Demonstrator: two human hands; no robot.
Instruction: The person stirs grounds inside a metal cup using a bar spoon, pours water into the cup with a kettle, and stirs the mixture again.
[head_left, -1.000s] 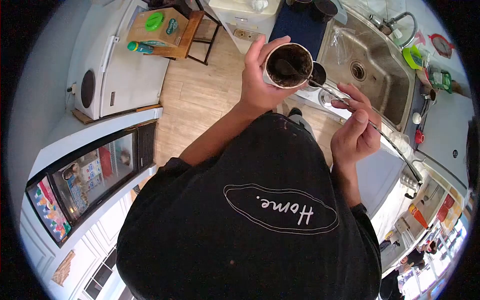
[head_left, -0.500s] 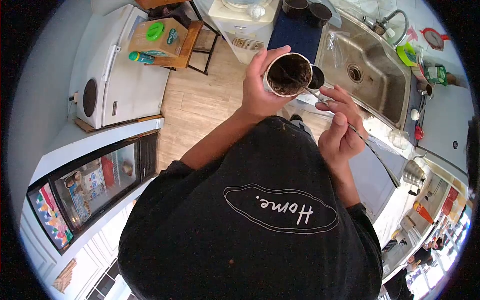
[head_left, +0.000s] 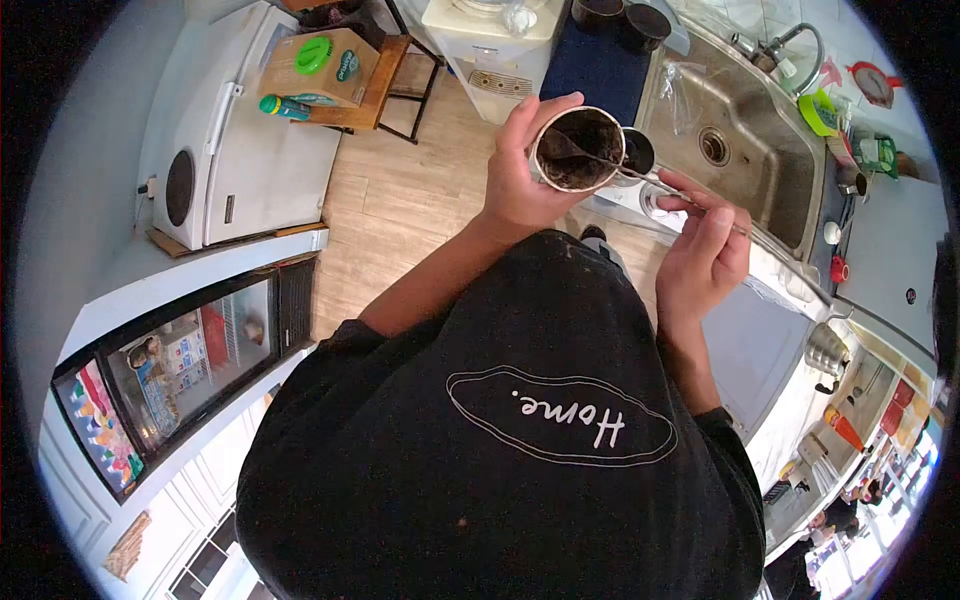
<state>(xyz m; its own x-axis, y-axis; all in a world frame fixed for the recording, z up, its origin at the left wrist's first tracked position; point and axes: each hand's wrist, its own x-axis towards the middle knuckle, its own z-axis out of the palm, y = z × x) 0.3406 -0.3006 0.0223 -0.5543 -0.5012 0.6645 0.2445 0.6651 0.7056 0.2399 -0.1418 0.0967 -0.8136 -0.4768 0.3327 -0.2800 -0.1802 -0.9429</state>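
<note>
In my left hand (head_left: 522, 190) is a white-rimmed cup (head_left: 572, 110), its fingers wrapped round the side and its mouth facing me. Dark brown, soil-like stuff (head_left: 592, 136) coats the inside of the cup. My right hand (head_left: 703, 255) pinches a long twisted-handled bar spoon (head_left: 650, 179). The spoon's bowl is inside the cup, against the dark stuff, while the handle runs back past my fingers to the lower right. Just beyond the cup stands a dark round cup (head_left: 636, 150), partly hidden by it.
A steel sink (head_left: 765, 190) with a tap (head_left: 775, 50) lies at upper right. Dark cups (head_left: 640, 28) stand on a blue mat (head_left: 590, 75). Along the right counter is a kettle (head_left: 827, 350). At left are a white chest freezer (head_left: 250, 150) and a cardboard box (head_left: 335, 70) on a wooden stool (head_left: 385, 85).
My right hand has shifted right and slightly down with the spoon. The spoon's bowl now shows across the cup's far left inside. My left hand and the cup have barely moved.
</note>
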